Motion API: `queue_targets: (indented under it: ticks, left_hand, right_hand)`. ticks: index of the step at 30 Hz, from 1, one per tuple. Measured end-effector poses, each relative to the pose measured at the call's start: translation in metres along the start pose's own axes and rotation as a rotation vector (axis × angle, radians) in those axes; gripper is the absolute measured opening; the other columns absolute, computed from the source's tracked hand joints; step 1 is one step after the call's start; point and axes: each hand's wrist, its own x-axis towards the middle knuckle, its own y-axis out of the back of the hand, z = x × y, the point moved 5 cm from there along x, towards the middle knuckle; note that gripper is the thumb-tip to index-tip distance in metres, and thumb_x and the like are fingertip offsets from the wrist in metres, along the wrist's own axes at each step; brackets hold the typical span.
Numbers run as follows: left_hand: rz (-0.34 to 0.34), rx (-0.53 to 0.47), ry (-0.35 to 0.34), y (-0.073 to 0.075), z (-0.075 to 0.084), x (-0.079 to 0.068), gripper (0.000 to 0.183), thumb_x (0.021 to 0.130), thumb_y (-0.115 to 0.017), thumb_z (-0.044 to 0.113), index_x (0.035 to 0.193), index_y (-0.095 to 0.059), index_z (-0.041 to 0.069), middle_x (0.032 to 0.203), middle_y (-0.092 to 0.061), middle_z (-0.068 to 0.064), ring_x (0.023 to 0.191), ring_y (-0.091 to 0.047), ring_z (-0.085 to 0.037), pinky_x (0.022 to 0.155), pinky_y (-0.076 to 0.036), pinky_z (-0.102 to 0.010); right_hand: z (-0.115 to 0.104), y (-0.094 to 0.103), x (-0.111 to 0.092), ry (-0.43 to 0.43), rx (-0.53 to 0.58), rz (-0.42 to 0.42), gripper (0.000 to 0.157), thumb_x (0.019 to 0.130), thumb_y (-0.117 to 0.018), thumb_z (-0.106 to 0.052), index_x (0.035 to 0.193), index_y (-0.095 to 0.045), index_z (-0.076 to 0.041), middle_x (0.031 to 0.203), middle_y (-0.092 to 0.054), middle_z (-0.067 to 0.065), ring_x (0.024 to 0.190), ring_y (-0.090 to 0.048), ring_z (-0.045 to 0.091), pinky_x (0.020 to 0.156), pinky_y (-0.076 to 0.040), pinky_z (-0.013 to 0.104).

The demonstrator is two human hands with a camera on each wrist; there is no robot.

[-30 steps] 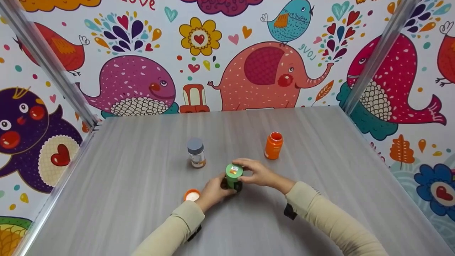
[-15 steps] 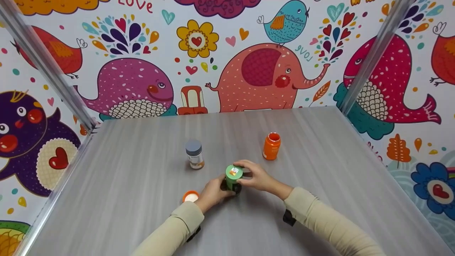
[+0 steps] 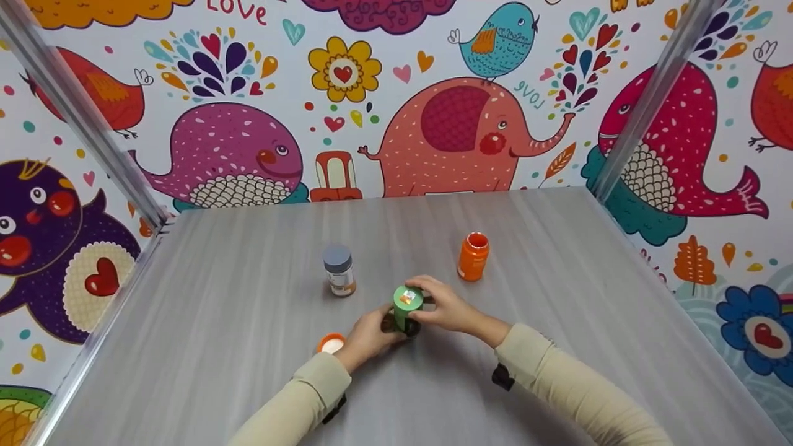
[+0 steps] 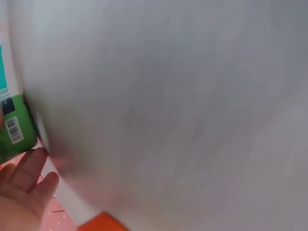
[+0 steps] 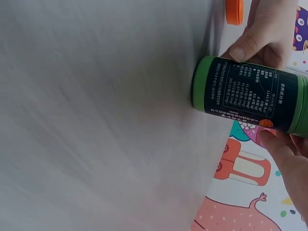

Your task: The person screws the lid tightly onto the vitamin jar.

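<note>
In the head view a green bottle [image 3: 401, 322] with a dark label stands upright on the table, its flat green lid [image 3: 408, 298] facing up. My left hand [image 3: 372, 337] grips the bottle's body low down, from the left. From the right, my right hand [image 3: 447, 305] holds the lid between thumb and fingers. The right wrist view shows the bottle's dark printed label [image 5: 248, 91] between both hands. Just left of my left wrist lies an orange cap [image 3: 330, 342], its white inside up and partly hidden by the wrist.
A small clear jar with a grey lid [image 3: 338, 260] stands behind and left of the green bottle. An orange bottle [image 3: 474, 260] stands uncapped at the back right. Patterned walls border the grey table [image 3: 217, 297] behind and at the sides.
Both hands stay on the green bottle, almost still, with only slight movement of the fingers. The whole head view has shifted a little.
</note>
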Motion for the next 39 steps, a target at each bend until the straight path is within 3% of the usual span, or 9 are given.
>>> queue_targets:
  ticks: [7,14,20,27,39]
  left_hand:
    - [0.027,-0.019,0.044,0.021,-0.006,-0.004,0.052,0.072,-0.064,0.014,0.118,-0.042,0.004,0.108,-0.052,-0.016,0.097,-0.051,-0.025,0.080,-0.041,-0.035]
    - [0.064,-0.019,0.072,0.039,-0.012,-0.009,0.048,0.074,-0.061,0.008,0.119,-0.043,0.005,0.106,-0.053,-0.014,0.094,-0.052,-0.026,0.076,-0.043,-0.036]
    - [0.088,-0.028,0.074,0.043,-0.019,-0.013,0.043,0.073,-0.061,0.006,0.113,-0.047,0.004,0.102,-0.055,-0.014,0.090,-0.054,-0.026,0.073,-0.045,-0.033]
    - [0.087,-0.030,0.090,0.046,-0.023,-0.015,0.041,0.073,-0.061,0.005,0.112,-0.048,0.004,0.100,-0.055,-0.013,0.089,-0.054,-0.025,0.072,-0.045,-0.033]
    - [0.065,-0.026,0.112,0.048,-0.024,-0.017,0.041,0.073,-0.060,0.006,0.112,-0.048,0.003,0.099,-0.055,-0.014,0.091,-0.053,-0.025,0.075,-0.044,-0.034]
  right_hand:
    - [0.033,0.013,0.019,-0.114,-0.031,0.080,0.049,0.075,-0.061,-0.019,0.116,-0.042,0.001,0.112,-0.045,0.010,0.097,-0.047,0.019,0.078,-0.044,0.030]
    - [0.048,0.017,0.042,-0.225,-0.023,0.139,0.051,0.075,-0.061,-0.020,0.118,-0.040,0.000,0.115,-0.043,0.009,0.099,-0.046,0.017,0.081,-0.041,0.032]
    - [0.064,0.012,0.054,-0.304,-0.040,0.182,0.050,0.076,-0.060,-0.016,0.119,-0.039,-0.001,0.118,-0.041,0.009,0.103,-0.042,0.017,0.085,-0.038,0.032]
    - [0.073,0.009,0.058,-0.321,-0.036,0.229,0.049,0.076,-0.060,-0.017,0.118,-0.040,-0.002,0.117,-0.042,0.009,0.104,-0.042,0.017,0.086,-0.038,0.033]
    - [0.074,0.007,0.061,-0.357,-0.072,0.189,0.047,0.077,-0.059,-0.018,0.118,-0.042,-0.003,0.119,-0.042,0.010,0.106,-0.040,0.019,0.089,-0.033,0.036]
